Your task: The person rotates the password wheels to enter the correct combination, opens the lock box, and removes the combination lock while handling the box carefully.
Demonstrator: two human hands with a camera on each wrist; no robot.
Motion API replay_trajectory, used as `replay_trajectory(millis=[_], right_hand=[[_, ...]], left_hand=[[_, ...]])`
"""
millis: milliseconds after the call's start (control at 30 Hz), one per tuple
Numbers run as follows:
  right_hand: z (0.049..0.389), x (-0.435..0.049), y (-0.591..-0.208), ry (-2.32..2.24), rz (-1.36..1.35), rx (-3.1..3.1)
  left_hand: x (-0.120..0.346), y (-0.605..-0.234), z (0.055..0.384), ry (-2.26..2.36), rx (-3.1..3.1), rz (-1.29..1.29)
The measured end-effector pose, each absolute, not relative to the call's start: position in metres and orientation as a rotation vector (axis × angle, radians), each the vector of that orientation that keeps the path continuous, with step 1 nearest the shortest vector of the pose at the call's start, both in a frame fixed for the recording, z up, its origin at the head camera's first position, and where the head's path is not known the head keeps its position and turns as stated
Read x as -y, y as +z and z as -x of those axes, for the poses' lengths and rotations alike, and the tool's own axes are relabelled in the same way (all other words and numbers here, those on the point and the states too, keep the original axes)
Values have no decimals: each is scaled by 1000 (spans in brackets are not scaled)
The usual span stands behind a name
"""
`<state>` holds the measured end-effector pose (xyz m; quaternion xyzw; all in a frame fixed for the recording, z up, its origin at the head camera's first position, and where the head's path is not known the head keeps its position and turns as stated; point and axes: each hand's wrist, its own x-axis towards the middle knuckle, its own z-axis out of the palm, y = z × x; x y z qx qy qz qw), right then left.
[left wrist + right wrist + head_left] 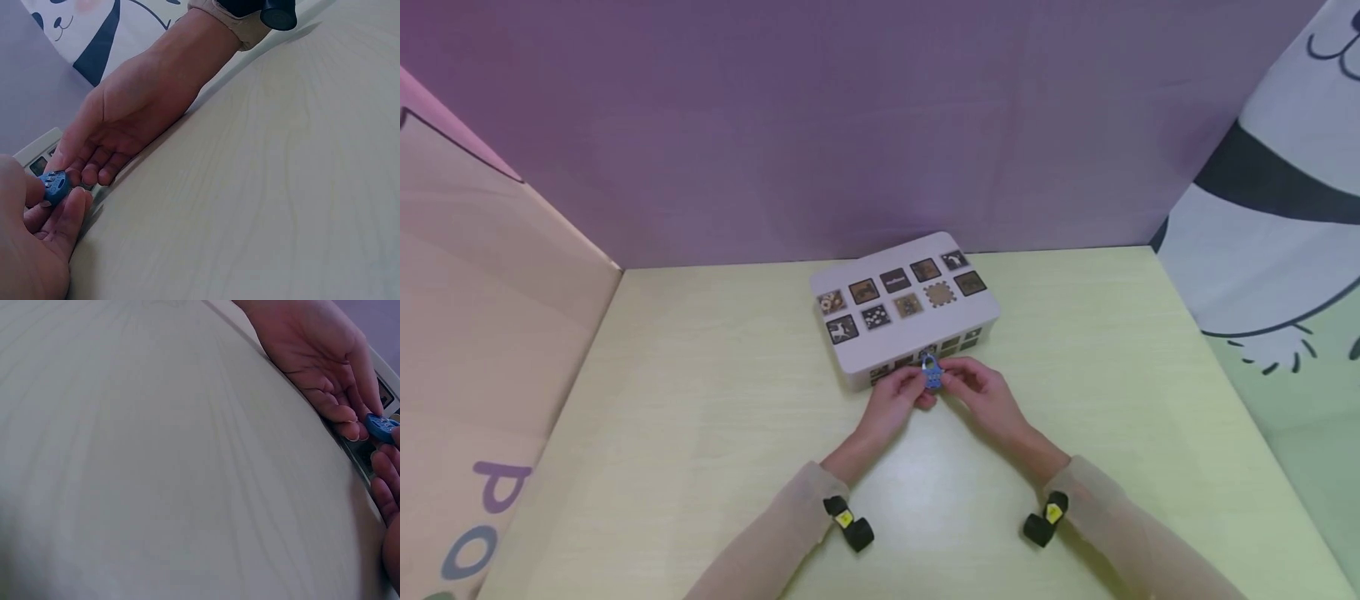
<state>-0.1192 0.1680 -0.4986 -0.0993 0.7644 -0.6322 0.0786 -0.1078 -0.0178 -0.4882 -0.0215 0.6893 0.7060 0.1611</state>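
Note:
A small blue combination padlock [932,377] is held up between both hands, just in front of a white box [880,350]. Its shackle points up in the head view, and its number dials [50,181] show in the left wrist view. My left hand [889,407] grips the lock's body from the left side with thumb and fingers. From the right, the thumb and fingers of my right hand [992,403] pinch the lock's edge. In the right wrist view the padlock [381,427] appears at the right border, partly covered by fingertips.
The box lies at an angle near the back of the pale wooden table [715,417], its lid printed with several small square pictures. A purple wall [850,125] rises behind the table. Printed panels stand at left and right. Black straps with small devices [850,523] circle both sleeves.

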Motion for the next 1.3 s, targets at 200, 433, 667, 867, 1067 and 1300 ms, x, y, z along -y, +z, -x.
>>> replay_trajectory(millis=[200, 433, 667, 867, 1067, 1300], right_hand=[[119, -168, -498, -1877, 278, -2288], [119, -168, -498, -1868, 281, -2296], [119, -168, -498, -1878, 298, -2292], [119, -168, -498, -1871, 296, -2296], [119, -168, -498, -1868, 297, -2301], [119, -168, -498, -1861, 292, -2311]], left_hand=[[16, -488, 108, 2028, -1947, 100], [15, -487, 108, 2032, -1957, 113], [14, -486, 109, 2023, -1967, 118], [14, -485, 109, 2015, -1975, 119], [14, -485, 109, 2019, -1963, 126], [13, -485, 108, 2025, -1966, 121]])
